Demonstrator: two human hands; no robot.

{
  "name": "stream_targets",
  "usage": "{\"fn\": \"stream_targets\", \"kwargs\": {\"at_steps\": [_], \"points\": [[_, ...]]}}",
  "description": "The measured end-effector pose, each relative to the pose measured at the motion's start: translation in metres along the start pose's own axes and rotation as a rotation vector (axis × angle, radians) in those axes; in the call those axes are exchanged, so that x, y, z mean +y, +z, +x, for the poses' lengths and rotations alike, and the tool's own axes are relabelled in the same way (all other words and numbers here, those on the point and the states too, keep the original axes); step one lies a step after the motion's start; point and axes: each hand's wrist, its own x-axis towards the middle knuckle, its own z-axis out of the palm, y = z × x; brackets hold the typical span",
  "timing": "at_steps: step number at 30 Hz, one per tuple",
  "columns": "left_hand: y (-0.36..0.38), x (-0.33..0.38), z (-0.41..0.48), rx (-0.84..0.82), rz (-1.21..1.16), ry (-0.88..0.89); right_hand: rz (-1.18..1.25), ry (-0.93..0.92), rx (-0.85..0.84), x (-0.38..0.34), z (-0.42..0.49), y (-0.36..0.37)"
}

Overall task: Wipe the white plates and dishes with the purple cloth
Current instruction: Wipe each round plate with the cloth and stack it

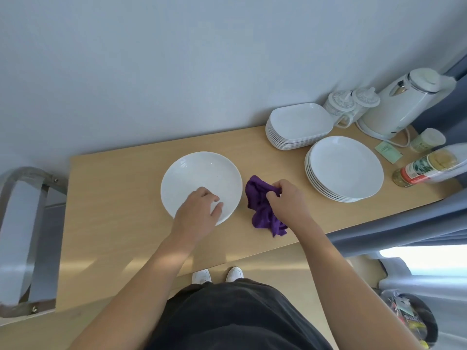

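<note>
Hands apart: the right hand pinches the crumpled purple cloth, which lies on the light wooden table between the hands. The left hand rests bent fingers inside the near rim of a round white ceramic plate. Beyond the right hand sit a stack of round white plates and a stack of squarish white dishes.

white kettle, two lidded mugs, a lying bottle, perhaps a spice jar, on the wooden table.
</note>
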Motion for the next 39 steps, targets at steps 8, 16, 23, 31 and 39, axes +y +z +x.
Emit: {"fn": "stream_targets", "kwargs": {"at_steps": [8, 16, 23, 31, 39], "points": [[0.019, 0.012, -0.01, -0.117, 0.224, 0.024, 0.159, -0.005, -0.058, 0.007, 0.003, 0.007], [0.018, 0.017, -0.012, -0.116, 0.234, 0.023, -0.198, -0.198, -0.186, 0.026, 0.001, 0.032], [0.014, 0.019, -0.008, -0.2, 0.351, 0.056, -0.417, -0.32, -0.13, 0.054, -0.015, 0.073], [0.011, 0.022, -0.011, -0.207, 0.359, 0.04, -0.493, -0.41, -0.078, 0.06, -0.013, 0.077], [-0.003, 0.042, -0.014, 0.089, 0.091, 0.048, 0.151, -0.168, -0.05, 0.053, -0.003, 0.056]]}}
